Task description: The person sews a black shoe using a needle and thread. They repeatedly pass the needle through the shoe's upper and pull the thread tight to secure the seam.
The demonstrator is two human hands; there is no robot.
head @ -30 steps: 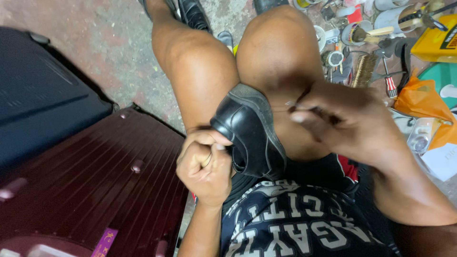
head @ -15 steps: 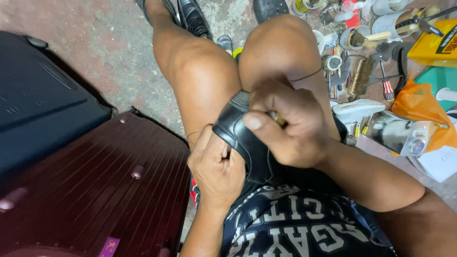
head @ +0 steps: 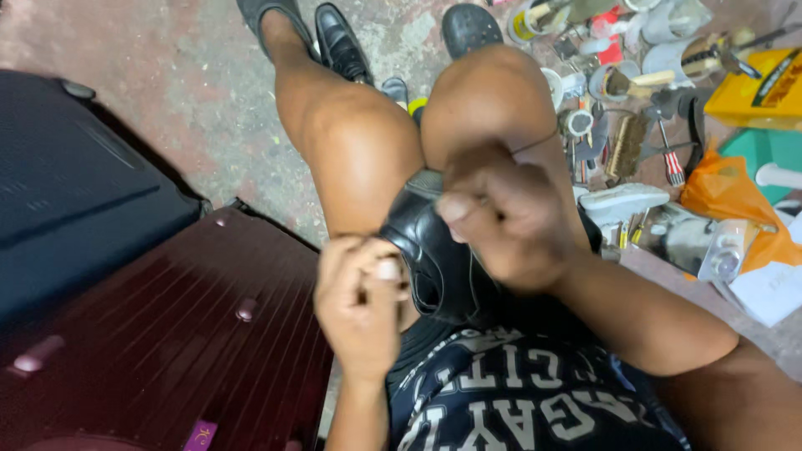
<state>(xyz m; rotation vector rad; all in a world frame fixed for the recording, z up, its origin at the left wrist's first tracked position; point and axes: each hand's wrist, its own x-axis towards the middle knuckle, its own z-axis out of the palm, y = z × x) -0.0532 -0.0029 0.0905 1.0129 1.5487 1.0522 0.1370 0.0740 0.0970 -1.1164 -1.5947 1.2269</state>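
Black leather shoe rests in the lap between the two bare thighs, sole side mostly hidden, upper facing the camera. Left hand sits just beside the shoe's left edge, fingers curled tight into a near fist, thumb pressed across the fingertips; it seems to pinch something small, too fine to make out. Right hand lies over the shoe's far end, fingers bunched and narrow, thumb tip forward; a thin dark thread runs up from these fingers across the knee. Whether the right fingers grip the shoe itself or only the thread, I cannot tell; the hand is blurred. Left of the left fingers, a maroon ribbed suitcase, and beyond it a dark blue suitcase. Right of the right fingers, well apart, a clutter of tools on the concrete floor: a brush, an orange plastic bag, a yellow box. A second black shoe lies beyond the knees.
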